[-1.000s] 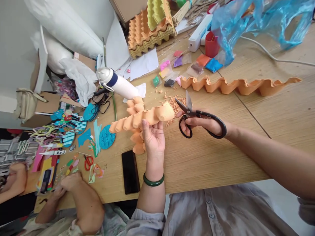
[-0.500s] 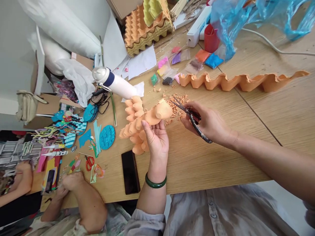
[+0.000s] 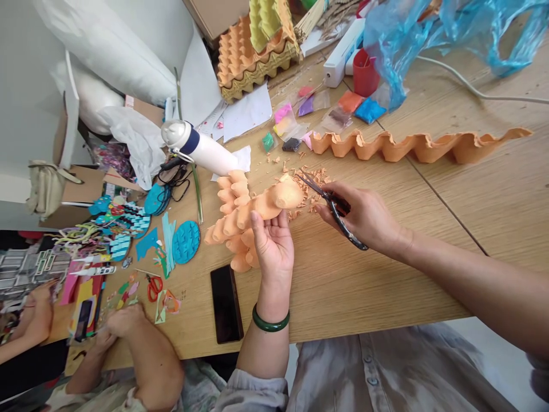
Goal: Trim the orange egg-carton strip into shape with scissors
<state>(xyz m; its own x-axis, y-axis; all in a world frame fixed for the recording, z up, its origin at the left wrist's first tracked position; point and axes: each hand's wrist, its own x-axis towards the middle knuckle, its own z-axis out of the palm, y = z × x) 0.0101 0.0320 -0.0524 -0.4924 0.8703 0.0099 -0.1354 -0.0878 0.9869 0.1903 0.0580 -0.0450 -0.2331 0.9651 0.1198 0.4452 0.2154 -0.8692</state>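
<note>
My left hand [image 3: 274, 240] grips an orange strip of egg carton [image 3: 261, 207] from below, thumb along its near side. Its rounded end cup points toward my right hand [image 3: 364, 220], whose fingers are wrapped round the handles of black-handled scissors [image 3: 338, 217]. The blades are slightly apart and stop just short of the strip's end. Small orange trimmings [image 3: 315, 183] lie on the table behind the blades. More orange carton cups [image 3: 234, 191] rest on the table beyond the strip, partly hidden by it. A long wavy carton strip [image 3: 398, 147] lies farther right.
A white bottle [image 3: 201, 149] lies tilted behind the cups. Stacked egg trays [image 3: 257, 57], clay packets [image 3: 338, 109], a red cup [image 3: 365, 71] and a power strip [image 3: 344, 51] are at the back. A phone [image 3: 226, 303] lies near the edge. Other people's hands [image 3: 124, 323] are at left.
The view has shifted slightly. Both hands keep their grips, and the carton strip and scissors stay in nearly the same position relative to each other.
</note>
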